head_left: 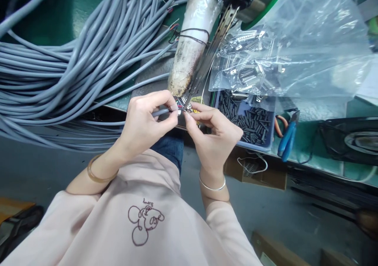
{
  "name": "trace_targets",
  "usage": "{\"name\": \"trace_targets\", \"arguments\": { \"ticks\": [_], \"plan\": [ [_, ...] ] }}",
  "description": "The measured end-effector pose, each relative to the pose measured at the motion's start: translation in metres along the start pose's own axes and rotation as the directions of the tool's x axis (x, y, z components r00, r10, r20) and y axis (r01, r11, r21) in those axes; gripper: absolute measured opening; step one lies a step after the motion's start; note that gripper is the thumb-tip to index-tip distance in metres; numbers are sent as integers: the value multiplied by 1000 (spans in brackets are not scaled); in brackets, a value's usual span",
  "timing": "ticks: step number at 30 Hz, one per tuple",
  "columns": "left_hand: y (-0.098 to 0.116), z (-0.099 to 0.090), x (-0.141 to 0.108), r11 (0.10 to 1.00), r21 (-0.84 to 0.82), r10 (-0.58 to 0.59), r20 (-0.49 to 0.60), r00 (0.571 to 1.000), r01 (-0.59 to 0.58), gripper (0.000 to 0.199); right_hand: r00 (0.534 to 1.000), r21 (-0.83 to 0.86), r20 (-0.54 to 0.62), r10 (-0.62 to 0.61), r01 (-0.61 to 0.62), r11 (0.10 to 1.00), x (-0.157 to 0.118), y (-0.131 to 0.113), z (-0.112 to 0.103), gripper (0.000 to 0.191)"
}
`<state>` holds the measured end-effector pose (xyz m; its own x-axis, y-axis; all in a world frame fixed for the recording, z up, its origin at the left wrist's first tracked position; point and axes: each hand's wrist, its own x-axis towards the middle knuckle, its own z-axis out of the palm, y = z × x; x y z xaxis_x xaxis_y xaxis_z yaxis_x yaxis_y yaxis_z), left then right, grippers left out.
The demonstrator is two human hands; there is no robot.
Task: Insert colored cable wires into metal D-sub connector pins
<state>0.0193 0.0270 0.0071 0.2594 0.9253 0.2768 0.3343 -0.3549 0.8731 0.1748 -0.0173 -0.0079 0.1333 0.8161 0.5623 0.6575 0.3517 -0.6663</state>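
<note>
My left hand (147,118) pinches the end of a grey cable (162,111), where thin coloured wires (178,102) fan out. Close beside it, fingertips nearly meeting, my right hand (211,130) is closed in a pinch at the wire ends; what lies between its fingers is too small to make out. A long perforated metal tool (203,61) reaches down from the top, its narrow tip between my two hands. Just left of that tool stands a white, stained, plastic-wrapped tube (189,45) with a dark wire tied round it.
A thick bundle of grey cables (79,69) fills the left. At right are a clear bag (313,49) of metal connectors, a blue bin (267,145) of small black pieces, blue-handled cutters (288,140) and a black device (351,138). A green-rimmed spool (265,6) sits at the top.
</note>
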Motion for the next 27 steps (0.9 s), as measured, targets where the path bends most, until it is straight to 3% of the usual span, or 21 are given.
{"name": "trace_targets", "arguments": {
  "ticks": [8,23,27],
  "plan": [
    [1,0,1,997,-54,-58,17,998,58,12,990,-134,-33,-137,131,982,0,-2,2,14],
    [-2,1,-2,984,-114,-127,94,987,137,10,992,-205,8,-124,124,971,-10,0,-2,20],
    [-4,1,-4,984,-114,-127,101,987,138,10,999,-156,7,-44,44,987,-11,-2,-3,21]
  ]
}}
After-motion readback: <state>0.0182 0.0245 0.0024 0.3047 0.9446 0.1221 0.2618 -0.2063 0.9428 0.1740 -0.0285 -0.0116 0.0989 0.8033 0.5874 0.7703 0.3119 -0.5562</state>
